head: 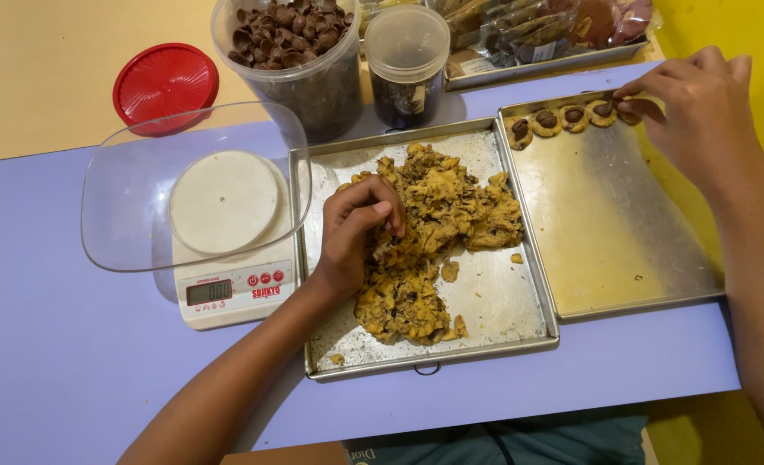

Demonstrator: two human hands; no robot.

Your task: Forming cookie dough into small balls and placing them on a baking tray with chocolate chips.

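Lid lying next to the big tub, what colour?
Red lid, round; shows best in the head view.

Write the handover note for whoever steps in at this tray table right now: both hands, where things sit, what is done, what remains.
Left hand: fingers pinching into the cookie dough heap on the middle baking tray.
Right hand: fingertips at the far end of the cookie row on the right baking tray; what it holds is hidden.
Done: about five shaped cookies with chocolate tops along that tray's far edge.
Left: most dough unshaped, most of the right tray bare.
Nearby: kitchen scale under a clear bowl, open jar of chocolate pieces, red lid.
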